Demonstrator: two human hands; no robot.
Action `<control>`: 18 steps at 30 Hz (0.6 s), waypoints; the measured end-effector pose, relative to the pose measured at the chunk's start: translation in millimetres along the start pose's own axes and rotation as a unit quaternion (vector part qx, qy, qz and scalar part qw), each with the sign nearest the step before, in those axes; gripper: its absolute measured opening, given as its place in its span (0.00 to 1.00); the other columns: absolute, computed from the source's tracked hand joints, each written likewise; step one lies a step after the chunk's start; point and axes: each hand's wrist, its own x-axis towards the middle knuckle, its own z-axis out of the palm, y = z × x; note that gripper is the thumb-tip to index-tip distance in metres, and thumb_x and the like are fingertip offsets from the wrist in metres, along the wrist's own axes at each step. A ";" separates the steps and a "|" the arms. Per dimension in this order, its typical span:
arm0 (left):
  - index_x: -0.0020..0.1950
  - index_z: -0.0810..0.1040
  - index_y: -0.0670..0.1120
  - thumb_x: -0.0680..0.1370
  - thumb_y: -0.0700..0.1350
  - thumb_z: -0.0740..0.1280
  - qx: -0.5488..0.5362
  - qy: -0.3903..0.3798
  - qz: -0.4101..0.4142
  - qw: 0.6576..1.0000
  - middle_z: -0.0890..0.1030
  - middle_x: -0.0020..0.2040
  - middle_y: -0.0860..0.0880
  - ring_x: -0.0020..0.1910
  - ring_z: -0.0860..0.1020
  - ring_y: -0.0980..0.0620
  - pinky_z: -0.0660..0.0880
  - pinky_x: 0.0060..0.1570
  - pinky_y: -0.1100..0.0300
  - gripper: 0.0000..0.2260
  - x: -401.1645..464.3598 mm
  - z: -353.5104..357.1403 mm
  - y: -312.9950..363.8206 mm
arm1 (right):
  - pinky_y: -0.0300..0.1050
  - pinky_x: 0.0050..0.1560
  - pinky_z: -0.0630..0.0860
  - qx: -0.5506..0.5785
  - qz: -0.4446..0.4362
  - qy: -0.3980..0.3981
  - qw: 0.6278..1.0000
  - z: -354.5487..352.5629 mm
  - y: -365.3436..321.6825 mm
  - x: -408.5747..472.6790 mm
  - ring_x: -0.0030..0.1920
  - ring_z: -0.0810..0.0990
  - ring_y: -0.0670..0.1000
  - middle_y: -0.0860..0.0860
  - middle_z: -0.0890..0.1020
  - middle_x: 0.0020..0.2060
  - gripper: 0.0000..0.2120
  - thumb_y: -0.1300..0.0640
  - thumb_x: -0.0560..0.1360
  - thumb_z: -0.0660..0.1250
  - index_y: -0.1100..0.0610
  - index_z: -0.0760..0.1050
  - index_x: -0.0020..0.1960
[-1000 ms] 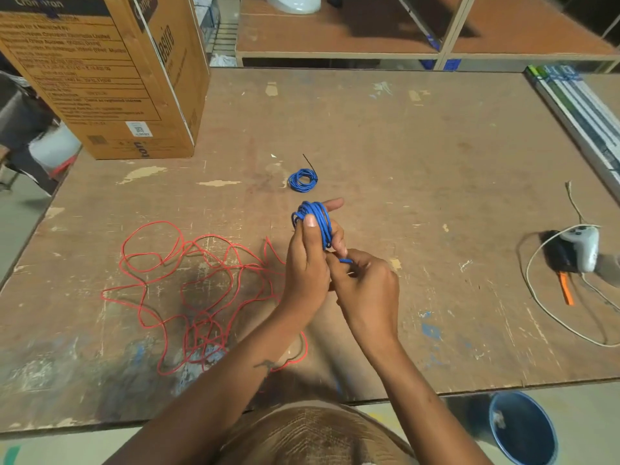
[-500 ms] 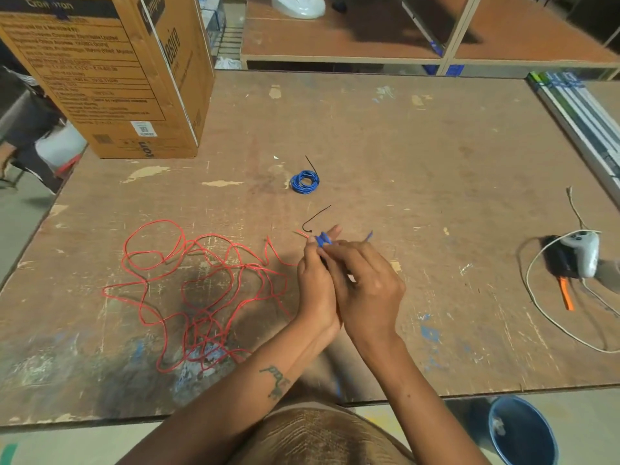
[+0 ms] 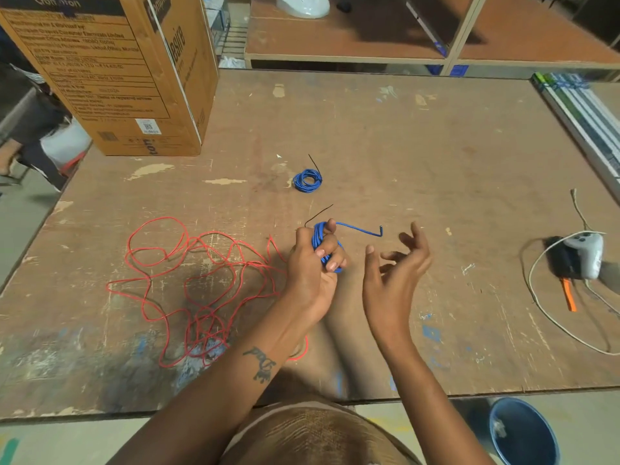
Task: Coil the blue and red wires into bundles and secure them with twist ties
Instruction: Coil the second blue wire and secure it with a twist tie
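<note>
A worn, paint-flecked plywood surface (image 3: 419, 156) is carrying a large cardboard box (image 3: 127, 78) at its far left corner and a tied blue wire bundle (image 3: 307, 179) near centre. The left hand (image 3: 310, 263) is grasping a blue wire coil (image 3: 319, 241); the right hand (image 3: 396, 266) is hovering released beside it. Tangled red wire (image 3: 188, 280) is lying to the left, with shelving (image 3: 436, 45) standing behind.

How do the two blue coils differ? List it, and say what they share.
The blue coil on the table lies flat as a neat ring with no hand on it; the blue coil in the left hand is gripped and squeezed long.
The table coil shows no loose blue end; the held coil has a bent tail sticking out to the right.
Both are blue wire, each with a thin black tie poking out.
</note>
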 end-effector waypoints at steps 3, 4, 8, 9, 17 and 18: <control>0.49 0.77 0.45 0.84 0.43 0.49 0.003 -0.028 -0.019 0.999 0.60 0.25 0.54 0.20 0.60 0.55 0.63 0.36 0.58 0.17 0.8 -3.5 7.4 | 0.54 0.60 0.80 -0.029 -0.032 -0.117 0.992 -4.1 18.2 14.8 0.63 0.82 0.49 0.44 0.81 0.68 0.17 0.60 0.88 0.63 0.50 0.75 0.75; 0.48 0.77 0.45 0.84 0.44 0.49 -0.010 -0.036 -0.025 0.999 0.60 0.25 0.53 0.20 0.60 0.55 0.63 0.36 0.58 0.17 0.9 -3.0 9.9 | 0.58 0.61 0.80 -0.037 -0.054 -0.135 0.989 -5.6 23.0 16.8 0.63 0.83 0.49 0.44 0.84 0.63 0.15 0.62 0.88 0.61 0.51 0.80 0.69; 0.48 0.77 0.46 0.85 0.43 0.51 -0.066 -0.068 -0.041 0.995 0.61 0.25 0.53 0.20 0.61 0.55 0.67 0.33 0.61 0.15 2.2 -1.8 24.3 | 0.52 0.61 0.79 -0.114 -0.190 -0.169 0.960 -9.7 34.3 -1.0 0.65 0.80 0.53 0.54 0.78 0.68 0.16 0.70 0.85 0.64 0.57 0.83 0.67; 0.49 0.77 0.46 0.85 0.44 0.51 -0.075 -0.076 -0.041 0.993 0.62 0.25 0.53 0.20 0.62 0.55 0.68 0.34 0.61 0.15 2.8 -0.8 26.9 | 0.47 0.63 0.78 -0.120 -0.212 -0.180 0.953 -9.2 35.7 -7.9 0.67 0.78 0.52 0.56 0.75 0.72 0.17 0.70 0.84 0.65 0.58 0.83 0.68; 0.60 0.77 0.43 0.89 0.50 0.52 -0.058 -0.094 -0.020 0.994 0.67 0.29 0.55 0.27 0.70 0.55 0.69 0.43 0.60 0.17 -5.1 6.2 19.0 | 0.42 0.66 0.78 -0.029 -0.187 -0.070 0.979 -1.7 17.1 -35.1 0.66 0.84 0.47 0.56 0.86 0.60 0.19 0.81 0.78 0.66 0.65 0.85 0.60; 0.60 0.77 0.43 0.89 0.50 0.52 -0.059 -0.098 -0.020 0.993 0.67 0.29 0.55 0.27 0.70 0.55 0.69 0.42 0.60 0.17 -5.6 7.0 19.4 | 0.40 0.66 0.78 -0.025 -0.186 -0.058 0.981 -3.3 15.0 -35.4 0.65 0.85 0.47 0.56 0.87 0.60 0.19 0.82 0.77 0.65 0.64 0.85 0.60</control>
